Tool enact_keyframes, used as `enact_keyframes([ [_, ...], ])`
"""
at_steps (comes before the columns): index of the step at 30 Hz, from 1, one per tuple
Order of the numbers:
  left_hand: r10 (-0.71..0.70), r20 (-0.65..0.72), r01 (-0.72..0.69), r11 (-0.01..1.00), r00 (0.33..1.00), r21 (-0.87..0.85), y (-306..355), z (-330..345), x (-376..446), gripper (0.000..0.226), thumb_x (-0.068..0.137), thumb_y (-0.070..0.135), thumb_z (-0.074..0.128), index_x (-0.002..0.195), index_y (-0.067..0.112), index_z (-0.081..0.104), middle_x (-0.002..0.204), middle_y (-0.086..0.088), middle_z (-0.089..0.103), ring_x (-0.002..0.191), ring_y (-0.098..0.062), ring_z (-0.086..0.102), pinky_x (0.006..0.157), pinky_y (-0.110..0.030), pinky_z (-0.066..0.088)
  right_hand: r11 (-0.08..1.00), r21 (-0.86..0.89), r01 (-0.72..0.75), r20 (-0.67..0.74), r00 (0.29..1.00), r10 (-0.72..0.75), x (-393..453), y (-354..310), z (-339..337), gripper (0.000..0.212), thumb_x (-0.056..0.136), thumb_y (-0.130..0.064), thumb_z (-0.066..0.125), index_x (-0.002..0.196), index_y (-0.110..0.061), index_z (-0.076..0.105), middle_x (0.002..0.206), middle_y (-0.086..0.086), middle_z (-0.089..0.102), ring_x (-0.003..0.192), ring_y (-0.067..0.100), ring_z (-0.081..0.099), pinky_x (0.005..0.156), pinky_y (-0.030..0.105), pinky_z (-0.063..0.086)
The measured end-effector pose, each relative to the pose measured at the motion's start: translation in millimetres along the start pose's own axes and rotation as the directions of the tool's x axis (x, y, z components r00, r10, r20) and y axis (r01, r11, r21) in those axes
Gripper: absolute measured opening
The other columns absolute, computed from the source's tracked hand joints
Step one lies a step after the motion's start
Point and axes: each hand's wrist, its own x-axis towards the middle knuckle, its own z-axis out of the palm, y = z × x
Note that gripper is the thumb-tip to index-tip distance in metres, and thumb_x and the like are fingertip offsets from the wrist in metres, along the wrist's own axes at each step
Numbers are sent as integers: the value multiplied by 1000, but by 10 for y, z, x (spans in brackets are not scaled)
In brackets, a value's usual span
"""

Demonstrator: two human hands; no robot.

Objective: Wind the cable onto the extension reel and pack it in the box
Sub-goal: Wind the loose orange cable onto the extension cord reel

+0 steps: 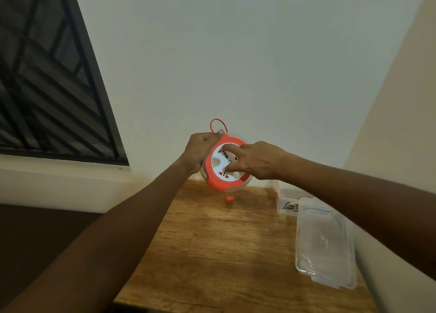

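Extension reel (225, 168): round, orange rim, white socket face, held above table (212, 242) far edge. Left hand (200, 151) grips rim, pinching orange cable (215, 124) loop. Right hand (257, 159) presses fingers on face. Clear box (286, 203), lid (324, 244) along right edge.

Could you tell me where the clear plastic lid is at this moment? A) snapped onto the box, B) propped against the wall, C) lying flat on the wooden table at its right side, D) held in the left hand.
C: the clear lid lies flat on the wooden table, nearer the camera than the open box.
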Motion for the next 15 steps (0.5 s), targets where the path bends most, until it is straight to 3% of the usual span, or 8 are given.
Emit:
enact_keyframes([
  [4, -11, 50, 12, 1000, 999, -11, -22, 25, -28, 27, 98, 46, 64, 98, 22, 77, 91, -3, 81, 80, -27, 80, 65, -32, 64, 989, -85, 118, 71, 991, -112, 40, 47, -106, 69, 82, -26, 74, 139, -35, 35, 143, 14, 33, 99, 29, 57, 59, 31, 53],
  [9, -17, 45, 17, 1000, 999, -10, -33, 4, -26, 28, 97, 48, 65, 96, 23, 78, 91, -2, 81, 79, -26, 79, 67, -33, 64, 962, -187, 201, 124, 976, -180, 46, 17, -202, 64, 87, -21, 67, 138, -36, 33, 134, 16, 40, 85, 27, 59, 53, 30, 49],
  [12, -24, 52, 26, 999, 998, -33, -35, -4, -40, 29, 96, 47, 67, 97, 21, 79, 92, -5, 82, 79, -28, 79, 66, -35, 64, 959, -227, 171, 152, 979, -139, 72, -4, -250, 74, 85, -20, 70, 141, -35, 24, 119, 17, 50, 72, 26, 57, 50, 30, 48],
  [15, -39, 39, 40, 999, 998, -33, -42, 18, -46, 27, 96, 47, 67, 101, 22, 78, 92, -1, 82, 80, -28, 80, 67, -37, 65, 970, -211, 118, 194, 978, -77, 138, -42, -291, 82, 82, -27, 74, 143, -33, 20, 112, 13, 58, 81, 27, 61, 58, 31, 51],
])
